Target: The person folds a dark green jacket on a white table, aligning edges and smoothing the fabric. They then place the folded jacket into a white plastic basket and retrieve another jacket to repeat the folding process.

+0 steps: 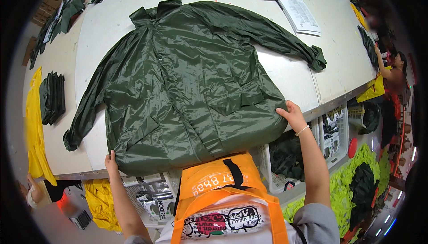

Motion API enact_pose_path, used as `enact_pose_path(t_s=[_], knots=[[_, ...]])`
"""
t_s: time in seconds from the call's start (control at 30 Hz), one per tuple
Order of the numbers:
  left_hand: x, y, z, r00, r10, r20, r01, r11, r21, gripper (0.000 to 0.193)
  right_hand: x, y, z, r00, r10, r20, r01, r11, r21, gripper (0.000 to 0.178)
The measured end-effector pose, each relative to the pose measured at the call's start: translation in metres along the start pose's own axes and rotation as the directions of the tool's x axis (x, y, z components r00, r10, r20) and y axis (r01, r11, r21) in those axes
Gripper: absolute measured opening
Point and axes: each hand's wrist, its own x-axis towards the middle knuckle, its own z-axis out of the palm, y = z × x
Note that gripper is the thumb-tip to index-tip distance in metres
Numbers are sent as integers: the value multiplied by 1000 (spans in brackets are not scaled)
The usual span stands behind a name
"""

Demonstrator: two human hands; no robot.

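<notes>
A dark green, shiny rain jacket (187, 79) lies spread over the white table, front side up, with its collar at the far end and both sleeves stretched outward. Its hem hangs a little over the near table edge. My left hand (111, 163) pinches the hem's left corner. At the right corner, my right hand (292, 115) grips the hem between thumb and fingers, a beaded bracelet on its wrist. The two hands hold the hem wide apart. A pocket flap shows on each side of the jacket front.
Paper booklets (298, 12) lie at the table's far right. Folded dark green garments (52, 98) and a yellow garment (39, 128) sit at the left edge. Under the table stand white baskets (333, 137). Lime-green fabric (312, 195) is heaped at right. A co-worker (394, 77) stands far right.
</notes>
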Motion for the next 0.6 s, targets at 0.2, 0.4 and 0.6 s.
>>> enact_pose_path(t_s=[0.2, 0.4, 0.6], knots=[[8, -20, -6, 979, 203, -7, -192, 934, 301, 47, 12, -4, 2, 938, -217, -270, -19, 747, -664, 42], [-34, -5, 35, 900, 388, -198, -219, 796, 564, 41, 18, 38, 21, 827, -451, -334, -133, 421, -897, 34], [-109, 53, 86, 737, 589, 332, -640, 449, 624, 71, 1, 20, 100, 865, -490, 108, 296, 325, -898, 60]])
